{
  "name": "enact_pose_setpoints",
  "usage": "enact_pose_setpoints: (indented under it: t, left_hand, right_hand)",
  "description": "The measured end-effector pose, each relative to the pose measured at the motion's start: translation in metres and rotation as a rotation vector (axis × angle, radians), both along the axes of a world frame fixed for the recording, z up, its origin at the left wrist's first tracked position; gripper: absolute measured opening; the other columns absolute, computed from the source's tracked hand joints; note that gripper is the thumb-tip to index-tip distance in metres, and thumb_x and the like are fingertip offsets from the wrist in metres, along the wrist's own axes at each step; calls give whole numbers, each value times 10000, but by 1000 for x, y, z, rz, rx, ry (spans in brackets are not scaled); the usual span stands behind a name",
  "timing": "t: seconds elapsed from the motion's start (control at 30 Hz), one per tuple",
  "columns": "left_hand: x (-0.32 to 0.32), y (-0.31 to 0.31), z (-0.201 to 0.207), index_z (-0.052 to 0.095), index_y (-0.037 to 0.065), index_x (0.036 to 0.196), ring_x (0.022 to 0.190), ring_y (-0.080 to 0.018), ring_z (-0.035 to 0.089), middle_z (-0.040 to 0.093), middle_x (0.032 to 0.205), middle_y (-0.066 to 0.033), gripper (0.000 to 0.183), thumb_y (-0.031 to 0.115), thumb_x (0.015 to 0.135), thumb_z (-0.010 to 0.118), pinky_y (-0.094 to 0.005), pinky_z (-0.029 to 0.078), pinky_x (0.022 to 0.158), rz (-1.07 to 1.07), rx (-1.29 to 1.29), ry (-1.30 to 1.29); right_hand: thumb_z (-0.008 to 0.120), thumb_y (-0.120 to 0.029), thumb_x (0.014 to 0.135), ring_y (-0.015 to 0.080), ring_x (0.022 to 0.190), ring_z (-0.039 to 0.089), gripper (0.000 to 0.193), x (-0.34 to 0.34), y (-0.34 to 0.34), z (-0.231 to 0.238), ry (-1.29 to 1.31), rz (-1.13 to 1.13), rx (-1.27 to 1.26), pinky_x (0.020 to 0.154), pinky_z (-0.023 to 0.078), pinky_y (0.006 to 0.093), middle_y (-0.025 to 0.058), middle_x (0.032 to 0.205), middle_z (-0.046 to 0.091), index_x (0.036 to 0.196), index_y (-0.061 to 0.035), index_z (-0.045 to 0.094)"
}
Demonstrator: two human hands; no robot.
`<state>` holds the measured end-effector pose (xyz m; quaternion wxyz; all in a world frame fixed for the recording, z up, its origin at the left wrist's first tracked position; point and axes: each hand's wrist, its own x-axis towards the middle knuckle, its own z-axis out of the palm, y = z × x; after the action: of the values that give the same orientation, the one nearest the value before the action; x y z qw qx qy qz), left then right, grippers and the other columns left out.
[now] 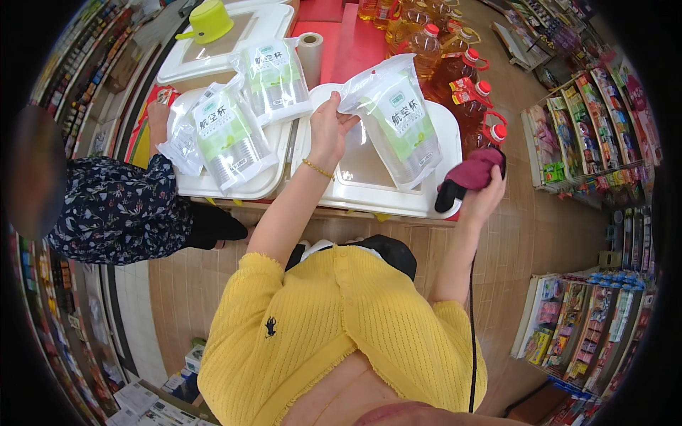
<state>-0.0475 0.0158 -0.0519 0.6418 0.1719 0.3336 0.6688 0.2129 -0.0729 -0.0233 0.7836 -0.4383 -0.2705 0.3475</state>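
Note:
My left hand (pixel 332 129) pinches the upper left corner of a clear bag of disposable cups (pixel 401 124) with a green and white label. The bag is tilted above the white lid of a storage bin (pixel 330 186). My right hand (pixel 486 192) grips a maroon and black handheld device (pixel 469 174) at the bin's right end. A black cord runs down from it along my forearm. The device's exact kind does not show. Two more bags of cups, a nearer one (pixel 231 142) and a farther one (pixel 273 82), lie on the bin lid to the left.
Large oil bottles (pixel 469 92) with red caps stand along the right. A yellow-green dipper (pixel 207 23) rests on a far bin lid, and a clear plastic roll (pixel 310 60) stands behind the bags. Another person (pixel 117 206) stands at the left. Stocked shelves (pixel 593 135) line the right.

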Motion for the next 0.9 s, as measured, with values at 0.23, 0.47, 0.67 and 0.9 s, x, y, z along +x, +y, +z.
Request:
enact_pose_setpoints:
  t: [0.23, 0.47, 0.67, 0.9]
  left_hand:
    - [15, -26, 18, 589, 13, 1047, 864, -171, 621, 647, 966, -101, 293, 281, 993, 485, -318, 491, 779, -10, 62, 6]
    - [-1, -29, -10, 553, 18, 1055, 761, -163, 608, 641, 945, -90, 296, 296, 997, 472, -285, 476, 661, -22, 31, 16]
    - [-2, -27, -20, 450, 11, 1286, 1145, -291, 562, 560, 1257, -156, 398, 300, 1016, 401, -472, 456, 985, 2, -195, -147]
    - [-11, -25, -24, 445, 28, 1303, 1152, -281, 557, 566, 1248, -138, 398, 304, 1024, 375, -467, 461, 987, -44, -254, -169]
  right_hand:
    - [612, -74, 820, 330, 1107, 527, 340, -119, 37, -9, -1272, 149, 299, 936, 423, 400, 183, 1196, 551, 1122, 71, 559]
    - [719, -112, 604, 323, 1125, 502, 616, -130, 48, -47, -1752, -12, 432, 881, 426, 423, 132, 1209, 536, 1190, -29, 547]
    - [733, -118, 665, 367, 1150, 506, 589, -102, 36, -66, -1634, 50, 169, 938, 416, 446, 186, 1227, 540, 1202, 11, 528]
    - [573, -43, 793, 423, 1183, 464, 436, -74, 39, -69, -1412, 136, 140, 1017, 359, 471, 236, 1252, 523, 1211, 69, 521]
